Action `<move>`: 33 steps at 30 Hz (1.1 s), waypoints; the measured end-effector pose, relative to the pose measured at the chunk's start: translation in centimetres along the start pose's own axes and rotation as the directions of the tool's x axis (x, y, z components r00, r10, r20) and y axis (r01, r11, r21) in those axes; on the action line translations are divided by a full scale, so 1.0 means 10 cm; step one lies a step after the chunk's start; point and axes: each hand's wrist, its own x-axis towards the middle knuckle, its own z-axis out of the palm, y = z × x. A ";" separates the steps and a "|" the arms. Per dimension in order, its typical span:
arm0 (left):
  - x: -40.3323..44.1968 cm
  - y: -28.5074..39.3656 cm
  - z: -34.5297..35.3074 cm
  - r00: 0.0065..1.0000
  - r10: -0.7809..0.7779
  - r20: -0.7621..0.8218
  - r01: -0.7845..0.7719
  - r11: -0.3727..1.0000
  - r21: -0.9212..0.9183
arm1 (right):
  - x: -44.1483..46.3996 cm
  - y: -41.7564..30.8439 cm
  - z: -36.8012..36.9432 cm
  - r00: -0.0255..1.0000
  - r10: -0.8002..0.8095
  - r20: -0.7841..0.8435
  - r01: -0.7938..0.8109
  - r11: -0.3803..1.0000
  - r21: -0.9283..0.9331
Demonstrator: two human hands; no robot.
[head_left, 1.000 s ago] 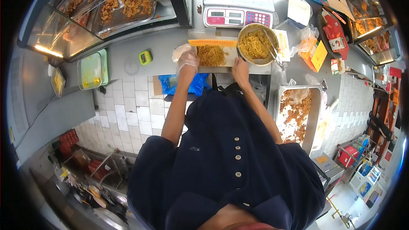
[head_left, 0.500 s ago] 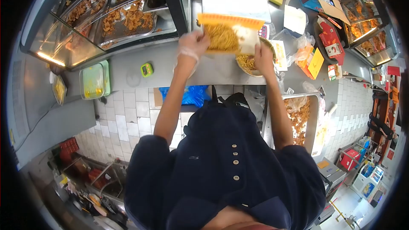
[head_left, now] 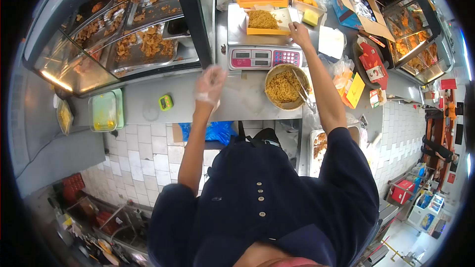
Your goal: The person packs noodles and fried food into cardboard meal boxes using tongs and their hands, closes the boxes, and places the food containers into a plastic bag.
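Observation:
An open takeaway box (head_left: 269, 31) with orange edges lies on the scale (head_left: 264, 58), a heap of noodles (head_left: 262, 20) in its left part. My right hand (head_left: 299, 33) is at the box's right front corner, fingers closed on its edge. My left hand (head_left: 211, 85), in a clear plastic glove, hovers over the counter left of the scale; its fingers look curled, with nothing visible in them. In front of the scale stands a round bowl (head_left: 268, 97) of noodles, metal tongs (head_left: 302, 87) leaning in it.
A glass display case (head_left: 195, 20) with trays of fried food stands at the left. A green timer (head_left: 166, 102) and a lidded plastic container (head_left: 104, 112) sit on the counter. Rightward are a yellow sponge-like block (head_left: 310, 18), a white foam box (head_left: 331, 42) and an open cardboard box (head_left: 363, 12).
The noodle box has gone from the air above the counter onto the scale. My left hand has let go of it and moved down and left; my right hand stays at its edge.

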 end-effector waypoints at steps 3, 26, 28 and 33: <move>-0.61 -0.37 -0.22 0.991 -0.123 0.046 0.119 0.990 0.081 | -0.01 0.30 -0.05 0.995 0.031 -0.092 -0.033 0.999 -0.024; -1.57 -1.41 -0.62 0.918 -0.392 -0.058 0.396 0.910 0.118 | -0.75 1.27 -0.35 0.986 0.147 0.084 -0.118 0.952 -0.281; -1.38 -1.40 -0.70 0.925 -0.366 -0.104 0.376 0.921 0.103 | -0.79 1.19 -0.35 0.994 0.103 0.047 -0.083 0.947 -0.311; -0.45 -1.21 -1.18 0.851 0.135 -0.508 0.150 0.864 0.480 | -0.61 1.51 -0.31 0.999 0.034 0.043 -0.016 0.932 -0.361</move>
